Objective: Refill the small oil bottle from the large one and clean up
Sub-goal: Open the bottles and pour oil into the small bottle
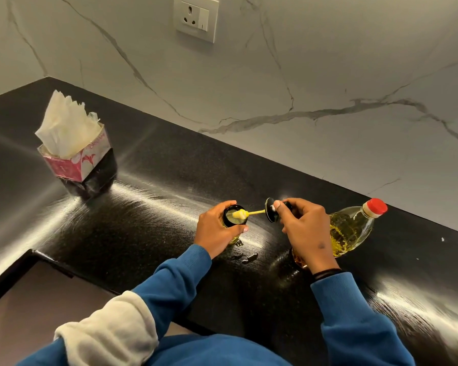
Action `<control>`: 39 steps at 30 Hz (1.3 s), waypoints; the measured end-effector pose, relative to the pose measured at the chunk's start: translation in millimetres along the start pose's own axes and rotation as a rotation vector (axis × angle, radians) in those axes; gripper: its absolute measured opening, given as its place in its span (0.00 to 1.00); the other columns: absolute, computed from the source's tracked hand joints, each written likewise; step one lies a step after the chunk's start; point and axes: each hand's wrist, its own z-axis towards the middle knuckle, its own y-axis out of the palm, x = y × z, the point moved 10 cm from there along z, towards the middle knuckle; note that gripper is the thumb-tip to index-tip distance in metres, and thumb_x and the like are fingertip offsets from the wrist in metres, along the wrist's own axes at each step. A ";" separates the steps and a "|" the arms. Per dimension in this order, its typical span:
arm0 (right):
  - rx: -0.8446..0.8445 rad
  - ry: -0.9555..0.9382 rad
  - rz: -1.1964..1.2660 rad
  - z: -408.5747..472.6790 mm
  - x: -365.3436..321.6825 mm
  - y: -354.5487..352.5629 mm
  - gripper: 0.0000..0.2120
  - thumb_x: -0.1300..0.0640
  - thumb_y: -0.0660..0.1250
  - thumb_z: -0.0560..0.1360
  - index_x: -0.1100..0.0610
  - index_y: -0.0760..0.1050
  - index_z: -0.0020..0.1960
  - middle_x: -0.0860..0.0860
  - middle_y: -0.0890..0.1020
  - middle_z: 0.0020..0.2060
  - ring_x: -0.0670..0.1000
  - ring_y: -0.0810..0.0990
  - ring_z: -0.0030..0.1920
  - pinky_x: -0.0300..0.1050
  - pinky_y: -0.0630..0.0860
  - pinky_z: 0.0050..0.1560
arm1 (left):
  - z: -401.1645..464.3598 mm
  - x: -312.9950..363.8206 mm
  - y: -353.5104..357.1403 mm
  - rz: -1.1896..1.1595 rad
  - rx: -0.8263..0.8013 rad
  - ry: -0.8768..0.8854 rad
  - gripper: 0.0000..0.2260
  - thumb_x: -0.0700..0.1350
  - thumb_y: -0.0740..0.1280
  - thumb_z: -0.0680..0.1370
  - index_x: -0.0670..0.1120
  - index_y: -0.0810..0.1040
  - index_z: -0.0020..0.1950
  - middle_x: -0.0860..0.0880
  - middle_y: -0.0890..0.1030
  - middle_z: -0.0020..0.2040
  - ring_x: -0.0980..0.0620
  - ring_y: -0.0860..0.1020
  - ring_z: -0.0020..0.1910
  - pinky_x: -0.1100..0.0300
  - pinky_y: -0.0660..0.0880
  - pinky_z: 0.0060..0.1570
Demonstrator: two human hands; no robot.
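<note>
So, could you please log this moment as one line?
left hand: holds small bottle | right hand: holds brush lid | large bottle: capped

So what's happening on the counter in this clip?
A person's left hand steadies the small oil bottle on the black counter. The right hand holds its black lid, whose yellow brush is at the open mouth. The large oil bottle stands capped beside them; small drips lie nearby.
</note>
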 end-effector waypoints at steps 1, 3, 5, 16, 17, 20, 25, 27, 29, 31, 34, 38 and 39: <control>0.002 -0.003 -0.001 -0.6 0.4 0.6 0.05 0.51 0.71 0.77 0.52 0.83 0.46 0.48 0.82 0.32 0.52 0.82 0.34 0.49 0.80 0.36 | -0.3 1.6 0.4 0.028 0.006 0.010 0.33 0.49 0.83 0.65 0.54 0.77 0.68 0.57 0.83 0.59 0.55 0.80 0.60 0.52 0.77 0.66; 0.009 -0.029 -0.063 -2.0 -0.8 1.3 0.07 0.50 0.71 0.77 0.53 0.84 0.46 0.46 0.81 0.30 0.49 0.81 0.33 0.41 0.76 0.34 | -1.6 10.1 2.2 0.124 -0.001 0.053 0.35 0.48 0.82 0.68 0.51 0.73 0.73 0.53 0.79 0.65 0.53 0.76 0.66 0.55 0.72 0.70; 0.017 -0.039 -0.100 -4.2 -1.4 0.4 0.08 0.51 0.70 0.77 0.54 0.84 0.46 0.45 0.80 0.29 0.46 0.80 0.33 0.35 0.73 0.34 | -1.9 19.9 2.5 0.196 -0.018 0.119 0.38 0.47 0.81 0.70 0.49 0.69 0.77 0.51 0.75 0.71 0.53 0.72 0.70 0.59 0.67 0.71; 0.032 -0.081 -0.167 -13.7 -4.1 -16.2 0.07 0.51 0.70 0.77 0.53 0.83 0.44 0.45 0.79 0.30 0.43 0.77 0.32 0.32 0.71 0.33 | -1.6 23.7 -3.3 0.208 -0.017 0.175 0.33 0.50 0.82 0.68 0.49 0.76 0.71 0.51 0.81 0.65 0.55 0.78 0.64 0.55 0.76 0.67; 0.042 -0.089 -0.152 -13.3 -7.0 -18.0 0.06 0.52 0.70 0.77 0.53 0.83 0.45 0.45 0.80 0.31 0.44 0.78 0.33 0.33 0.71 0.33 | -1.5 23.9 -3.3 0.207 -0.013 0.173 0.33 0.50 0.82 0.68 0.50 0.77 0.71 0.51 0.81 0.65 0.55 0.78 0.63 0.56 0.76 0.67; 0.043 -0.155 -0.137 -11.1 -20.5 -13.9 0.05 0.51 0.70 0.77 0.52 0.83 0.47 0.46 0.80 0.33 0.45 0.77 0.35 0.37 0.71 0.35 | -1.6 23.7 -2.7 0.216 -0.009 0.170 0.32 0.50 0.82 0.68 0.51 0.77 0.71 0.52 0.81 0.64 0.55 0.79 0.63 0.56 0.76 0.66; -0.053 -0.206 -0.256 -13.7 -18.8 1.4 0.06 0.52 0.70 0.77 0.54 0.82 0.49 0.48 0.79 0.34 0.45 0.75 0.34 0.37 0.68 0.35 | -0.6 21.6 -1.6 0.209 -0.013 0.157 0.33 0.50 0.82 0.68 0.50 0.77 0.70 0.52 0.82 0.63 0.56 0.79 0.62 0.54 0.77 0.65; -0.058 -0.198 -0.278 -14.6 -12.9 -3.5 0.06 0.52 0.70 0.77 0.53 0.82 0.47 0.47 0.78 0.32 0.46 0.75 0.33 0.41 0.69 0.35 | -0.2 21.5 -1.3 0.210 -0.014 0.156 0.33 0.50 0.82 0.68 0.50 0.77 0.71 0.52 0.82 0.64 0.56 0.79 0.62 0.54 0.77 0.65; -0.043 -0.193 -0.267 -15.2 -10.6 -11.3 0.05 0.52 0.70 0.77 0.53 0.82 0.46 0.48 0.79 0.32 0.47 0.77 0.33 0.46 0.74 0.35 | -0.4 21.7 -1.8 0.211 -0.012 0.152 0.33 0.50 0.82 0.68 0.50 0.77 0.71 0.52 0.81 0.64 0.55 0.79 0.63 0.54 0.77 0.66; -0.014 -0.192 -0.231 -15.1 -13.5 -17.5 0.05 0.53 0.71 0.77 0.54 0.83 0.47 0.49 0.81 0.33 0.48 0.78 0.34 0.50 0.76 0.37 | -0.6 21.5 -2.0 0.216 -0.011 0.149 0.33 0.50 0.82 0.68 0.50 0.77 0.71 0.53 0.81 0.64 0.56 0.79 0.63 0.54 0.76 0.66; -0.010 -0.215 -0.195 -14.9 -23.4 -12.5 0.06 0.53 0.71 0.77 0.55 0.83 0.50 0.48 0.81 0.34 0.46 0.77 0.35 0.44 0.75 0.35 | -0.4 20.3 -1.5 0.208 -0.015 0.141 0.33 0.50 0.82 0.67 0.51 0.77 0.71 0.53 0.82 0.64 0.56 0.79 0.62 0.54 0.77 0.66; -0.071 -0.230 -0.278 -18.3 -24.6 0.8 0.05 0.53 0.70 0.77 0.54 0.82 0.49 0.47 0.78 0.33 0.43 0.74 0.33 0.34 0.65 0.34 | 0.3 18.3 -1.0 0.215 -0.010 0.136 0.33 0.50 0.82 0.67 0.52 0.77 0.71 0.52 0.81 0.64 0.55 0.79 0.63 0.52 0.77 0.65; -0.073 -0.220 -0.291 -18.7 -22.2 -0.7 0.05 0.53 0.70 0.77 0.54 0.82 0.48 0.47 0.78 0.33 0.44 0.74 0.33 0.34 0.65 0.34 | 0.6 17.5 -0.6 0.214 -0.013 0.135 0.33 0.50 0.82 0.67 0.52 0.77 0.71 0.52 0.81 0.65 0.55 0.79 0.63 0.52 0.77 0.65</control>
